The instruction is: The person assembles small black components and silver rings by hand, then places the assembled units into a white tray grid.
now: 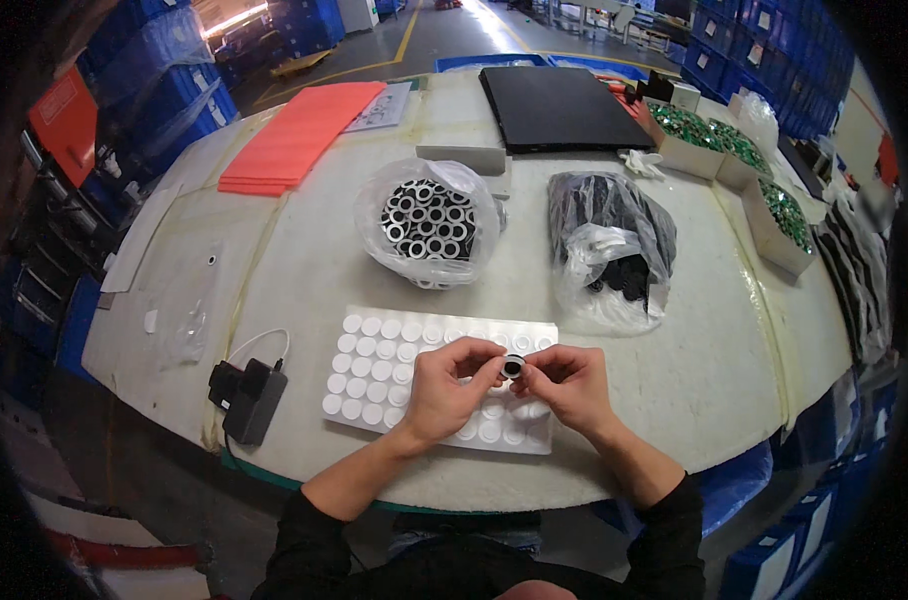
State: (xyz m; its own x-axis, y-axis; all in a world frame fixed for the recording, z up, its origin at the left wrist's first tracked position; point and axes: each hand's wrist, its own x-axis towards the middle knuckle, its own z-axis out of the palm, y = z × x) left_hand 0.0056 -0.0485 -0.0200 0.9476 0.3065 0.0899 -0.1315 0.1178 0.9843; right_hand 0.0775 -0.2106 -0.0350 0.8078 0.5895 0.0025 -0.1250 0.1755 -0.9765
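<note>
Both hands meet over the white tray of round pads: left hand and right hand pinch a small black-centred ring between their fingertips, forearms coming up from below. Behind it, a clear bag of metal rings, a bag of black parts, an orange sheet stack far left

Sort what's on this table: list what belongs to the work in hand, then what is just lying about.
In use: left hand, right hand, small ring, white tray of discs, bag of metal rings, bag of black parts.

Lying about: orange sheets, black mat, charger.
</note>
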